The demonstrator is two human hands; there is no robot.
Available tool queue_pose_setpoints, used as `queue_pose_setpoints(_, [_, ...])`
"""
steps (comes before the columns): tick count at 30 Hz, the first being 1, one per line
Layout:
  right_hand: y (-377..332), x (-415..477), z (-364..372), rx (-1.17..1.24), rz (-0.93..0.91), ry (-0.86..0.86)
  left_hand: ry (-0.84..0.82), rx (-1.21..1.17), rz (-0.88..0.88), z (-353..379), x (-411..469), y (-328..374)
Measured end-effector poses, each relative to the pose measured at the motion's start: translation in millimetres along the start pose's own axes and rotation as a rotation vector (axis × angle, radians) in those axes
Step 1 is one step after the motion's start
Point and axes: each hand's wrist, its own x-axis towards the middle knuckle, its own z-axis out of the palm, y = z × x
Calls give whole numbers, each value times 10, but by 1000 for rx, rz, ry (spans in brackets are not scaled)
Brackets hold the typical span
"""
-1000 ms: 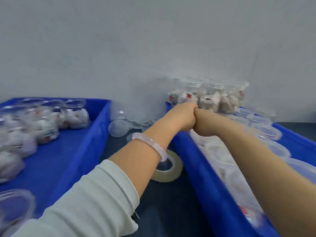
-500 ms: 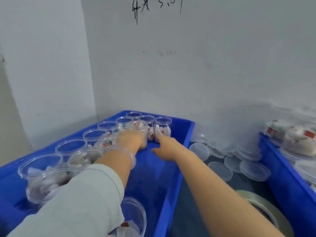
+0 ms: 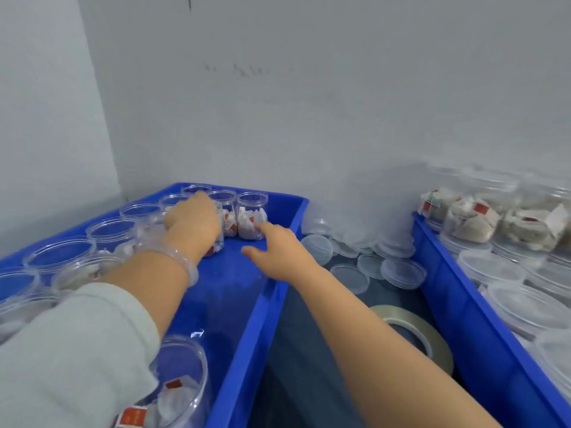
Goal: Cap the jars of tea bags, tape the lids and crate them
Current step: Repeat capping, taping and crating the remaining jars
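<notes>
Clear jars of tea bags with red tags stand in rows in the left blue crate (image 3: 272, 291). My left hand (image 3: 193, 225) reaches over the back rows and grips a capped jar (image 3: 215, 249) from above; most of that jar is hidden under the hand. My right hand (image 3: 278, 251) hovers just inside the crate's right wall, with its forefinger stretched out to touch the back-right jar (image 3: 251, 217). A roll of clear tape (image 3: 432, 338) lies flat on the dark table between the crates.
A second blue crate (image 3: 463, 304) on the right holds several jars and lids. Loose clear lids (image 3: 401, 271) lie heaped on the table by the wall. A jar (image 3: 182, 381) lies on its side at the left crate's near end. White walls close in behind and left.
Both hands swung from the right crate to the left crate, my left hand carrying a jar. Since half a second ago they have hardly shifted.
</notes>
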Motion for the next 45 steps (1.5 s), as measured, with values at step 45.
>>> queue_pose_setpoints(45, [1020, -438, -520, 98, 134, 16, 106, -1795, 271, 1714, -877, 1372])
